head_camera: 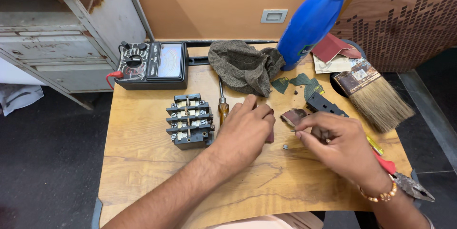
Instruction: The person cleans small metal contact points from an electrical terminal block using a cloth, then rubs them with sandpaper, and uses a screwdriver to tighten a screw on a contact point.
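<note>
The left hand (247, 126) presses a dark sandpaper scrap flat on the bench (143, 153). The right hand (340, 145) pinches a tiny metal part, seemingly mid-sanding; next comes a steady rub.

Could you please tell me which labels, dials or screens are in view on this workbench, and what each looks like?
Analog meter: back left of the table, black box, pale curved-scale window, round dial.
Blue bottle: back right, leaning, small green-and-white label low on its side.
Brush: right edge, worn brown printed band on its ferrule.
</note>
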